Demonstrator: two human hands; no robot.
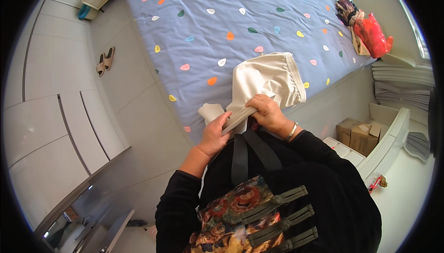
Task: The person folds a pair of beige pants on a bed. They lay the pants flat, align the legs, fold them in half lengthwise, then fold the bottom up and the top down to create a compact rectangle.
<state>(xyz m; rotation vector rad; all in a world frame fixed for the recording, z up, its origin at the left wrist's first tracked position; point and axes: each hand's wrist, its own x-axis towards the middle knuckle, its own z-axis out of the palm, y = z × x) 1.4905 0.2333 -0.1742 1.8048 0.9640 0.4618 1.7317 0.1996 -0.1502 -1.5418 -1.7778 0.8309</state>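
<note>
A cream garment with a gathered elastic waistband point(265, 76) lies partly on the blue bed sheet point(197, 20), which is printed with coloured drop shapes. My left hand point(215, 133) grips a folded edge of this garment close to my body. On the same edge, a little to the right, my right hand point(267, 112) has its fingers closed over the cloth; a bracelet is on that wrist. The edge runs taut between both hands. Another part of pale cloth point(210, 111) shows just beyond my left hand. Cloth and fingers hide part of each palm.
A red plastic bag point(373, 36) and crumpled clothes point(350, 14) lie at the bed's right corner. Cardboard boxes point(362, 137) stand in an open white drawer point(392, 135) at right. Slippers point(105, 61) rest on the floor at left, near white cabinets point(52, 66).
</note>
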